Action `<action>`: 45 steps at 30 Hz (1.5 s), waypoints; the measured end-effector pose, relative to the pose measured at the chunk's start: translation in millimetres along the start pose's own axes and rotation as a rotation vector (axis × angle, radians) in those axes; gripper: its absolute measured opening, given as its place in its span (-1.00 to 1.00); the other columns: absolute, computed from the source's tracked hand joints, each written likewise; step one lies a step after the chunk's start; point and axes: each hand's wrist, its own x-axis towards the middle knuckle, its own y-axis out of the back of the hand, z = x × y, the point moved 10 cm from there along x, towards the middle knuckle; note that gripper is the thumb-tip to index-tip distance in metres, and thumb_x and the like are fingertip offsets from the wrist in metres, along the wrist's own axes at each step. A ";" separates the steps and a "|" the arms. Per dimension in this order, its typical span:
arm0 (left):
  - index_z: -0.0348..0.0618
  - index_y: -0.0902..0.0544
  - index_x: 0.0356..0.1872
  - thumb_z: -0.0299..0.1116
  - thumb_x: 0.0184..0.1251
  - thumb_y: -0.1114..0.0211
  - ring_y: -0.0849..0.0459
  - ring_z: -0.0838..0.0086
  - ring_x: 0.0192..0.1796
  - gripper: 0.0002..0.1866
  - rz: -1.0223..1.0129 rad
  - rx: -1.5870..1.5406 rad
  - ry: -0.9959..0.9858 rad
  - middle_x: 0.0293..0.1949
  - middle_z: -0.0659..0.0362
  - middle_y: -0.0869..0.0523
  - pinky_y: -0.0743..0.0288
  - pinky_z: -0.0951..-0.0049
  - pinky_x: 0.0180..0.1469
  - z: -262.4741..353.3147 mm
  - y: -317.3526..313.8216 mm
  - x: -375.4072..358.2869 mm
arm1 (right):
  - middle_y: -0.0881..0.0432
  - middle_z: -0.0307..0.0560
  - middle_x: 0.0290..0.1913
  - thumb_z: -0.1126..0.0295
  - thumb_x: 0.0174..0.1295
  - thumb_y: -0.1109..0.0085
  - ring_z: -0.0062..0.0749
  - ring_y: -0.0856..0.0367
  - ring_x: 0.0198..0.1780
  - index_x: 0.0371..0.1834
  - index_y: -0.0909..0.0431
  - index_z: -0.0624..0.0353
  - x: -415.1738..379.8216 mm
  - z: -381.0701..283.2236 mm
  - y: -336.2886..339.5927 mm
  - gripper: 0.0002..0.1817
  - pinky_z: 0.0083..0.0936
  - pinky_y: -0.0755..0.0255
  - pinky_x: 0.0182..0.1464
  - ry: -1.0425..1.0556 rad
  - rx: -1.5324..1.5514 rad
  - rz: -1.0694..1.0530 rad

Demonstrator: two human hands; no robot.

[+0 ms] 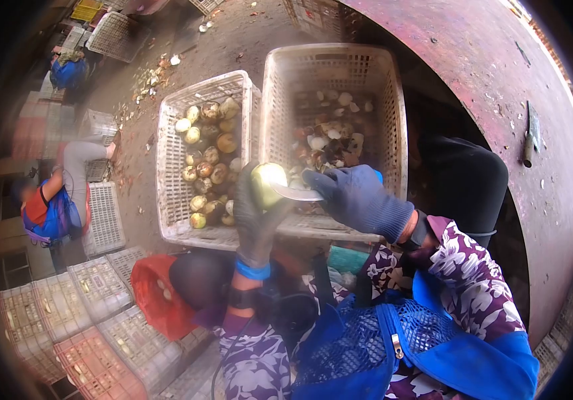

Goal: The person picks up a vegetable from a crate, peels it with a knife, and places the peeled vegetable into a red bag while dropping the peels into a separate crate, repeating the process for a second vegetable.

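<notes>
My left hand, in a dark glove with a blue band at the wrist, is wrapped round a pale green, round onion. My right hand, in a blue-grey glove, grips a knife with a curved blade. Its blade lies against the onion's right side. Both hands are over the near edges of two plastic crates. The left crate contains several whole onions, some with brown skin. Brown peelings and white cut pieces lie in the right crate.
A red table curves along the right, with another knife on it. A red bucket stands at lower left beside stacked crates. Another person sits at the left. Scraps litter the floor.
</notes>
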 end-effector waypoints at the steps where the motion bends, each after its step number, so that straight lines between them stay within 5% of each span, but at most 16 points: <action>1: -0.26 -0.32 0.32 -0.47 0.07 -0.48 -0.57 0.43 0.09 -0.25 0.012 0.004 -0.017 0.05 0.11 -0.55 -0.52 0.41 0.14 -2.1 2.1 1.2 | -0.66 -0.13 -0.35 0.35 0.11 -0.23 -0.15 -0.69 -0.33 0.11 -0.50 0.03 0.1 -0.6 -1.1 -0.56 -0.25 -0.55 -0.37 0.011 -0.005 0.001; 8: -0.24 -0.35 0.29 -0.52 0.04 -0.47 -0.58 0.46 0.05 -0.27 0.009 -0.040 0.003 0.05 0.12 -0.55 -0.56 0.46 0.08 2.7 -0.2 0.5 | -0.64 -0.15 -0.39 0.40 0.10 -0.18 -0.15 -0.69 -0.35 0.04 -0.50 0.02 -0.4 1.7 -8.2 -0.62 -0.24 -0.54 -0.40 0.044 -0.025 0.019; 14: -0.22 -0.34 0.31 -0.55 0.03 -0.45 -0.57 0.47 0.06 -0.25 -0.003 -0.046 0.002 0.07 0.12 -0.52 -0.55 0.46 0.09 13.3 -4.6 -5.8 | -0.68 -0.07 -0.41 0.29 0.25 -0.15 -0.06 -0.70 -0.30 0.06 -0.52 0.01 4.2 19.3 -27.7 -0.69 -0.20 -0.56 -0.34 -0.175 -0.021 -0.222; 16: -0.21 -0.34 0.33 -0.54 0.02 -0.45 -0.56 0.46 0.08 -0.24 -0.027 0.138 -0.139 0.09 0.12 -0.51 -0.54 0.44 0.11 18.8 -8.3 -5.2 | -0.68 0.00 -0.41 0.29 0.28 -0.15 -0.14 -0.72 -0.35 0.03 -0.57 0.03 2.7 17.8 -21.8 -0.73 -0.22 -0.55 -0.34 -0.141 0.104 -0.123; 20: -0.17 -0.34 0.37 -0.53 -0.12 -0.52 -0.55 0.39 0.18 -0.11 -0.031 0.075 -0.010 0.19 0.12 -0.54 -0.51 0.38 0.22 -1.9 -0.6 -3.0 | -0.69 0.00 -0.47 0.29 0.28 -0.22 -0.30 -0.62 -0.53 -0.23 -0.64 0.23 1.8 19.0 -25.7 -0.79 -0.31 -0.51 -0.38 -0.149 0.762 -0.064; 23: -0.17 -0.34 0.38 -0.54 -0.13 -0.51 -0.55 0.40 0.17 -0.11 -0.034 0.056 -0.004 0.18 0.12 -0.54 -0.53 0.38 0.20 -2.7 2.7 -3.4 | -0.70 -0.10 -0.45 0.34 0.26 -0.29 -0.48 -0.59 -0.48 -0.19 -0.69 0.31 -11.0 19.2 -32.7 -0.78 -0.48 -0.51 -0.34 -0.521 1.082 -0.452; 26: -0.17 -0.35 0.37 -0.54 -0.14 -0.52 -0.56 0.40 0.16 -0.10 -0.037 0.122 0.014 0.16 0.12 -0.55 -0.53 0.38 0.19 -6.2 9.5 -1.8 | -0.68 -0.17 -0.41 0.38 0.26 -0.27 -0.51 -0.64 -0.36 0.01 -0.63 0.31 -4.0 35.2 -30.3 -0.69 -0.55 -0.55 -0.23 -0.483 1.221 -0.265; 29: -0.23 -0.38 0.32 -0.43 -0.03 -0.55 -0.57 0.41 0.11 -0.20 -0.062 0.125 0.079 0.10 0.08 -0.53 -0.51 0.40 0.15 -6.5 0.0 -6.5 | -0.72 0.02 -0.28 0.38 0.25 -0.27 -0.45 -0.68 -0.23 0.21 -0.52 0.29 4.8 32.1 -3.6 -0.54 -0.48 -0.56 -0.09 -0.243 1.088 0.130; 33: -0.24 -0.42 0.27 -0.39 -0.04 -0.57 -0.58 0.37 0.11 -0.23 -0.146 0.227 0.012 0.09 0.07 -0.53 -0.52 0.40 0.15 17.7 -23.6 -8.8 | -0.67 0.28 -0.12 0.42 0.25 -0.20 -0.35 -0.69 -0.12 0.30 -0.42 0.30 7.7 15.3 -1.2 -0.47 -0.37 -0.51 0.00 -0.079 0.724 0.055; 36: -0.25 -0.41 0.29 -0.37 -0.09 -0.58 -0.53 0.24 0.18 -0.18 -0.209 0.267 0.008 0.13 0.00 -0.51 -0.43 0.29 0.25 2.7 -23.5 -10.0 | -0.72 -0.14 -0.29 0.54 0.27 -0.11 -0.60 -0.58 -0.32 0.23 -0.51 0.28 8.0 16.6 -17.6 -0.57 -0.59 -0.49 -0.19 -0.308 1.121 -0.197; 39: -0.24 -0.40 0.32 -0.35 -0.09 -0.57 -0.50 0.24 0.22 -0.16 -0.247 0.317 -0.046 0.15 0.00 -0.50 -0.37 0.28 0.30 8.3 -26.4 -10.5 | -0.65 -0.33 -0.34 0.53 0.30 -0.14 -0.75 -0.47 -0.33 0.12 -0.60 0.27 5.6 21.5 -23.4 -0.68 -0.69 -0.44 -0.24 -0.312 1.202 -0.208; 45: -0.28 -0.34 0.36 -0.28 0.00 -0.57 -0.47 0.33 0.28 -0.13 -0.224 0.006 0.041 0.23 0.02 -0.48 -0.34 0.34 0.33 5.5 -27.2 -16.8 | -0.62 -0.34 -0.40 0.52 0.27 -0.23 -0.75 -0.45 -0.36 -0.19 -0.66 0.27 1.1 28.5 -12.4 -0.89 -0.66 -0.44 -0.29 -0.360 1.207 -0.019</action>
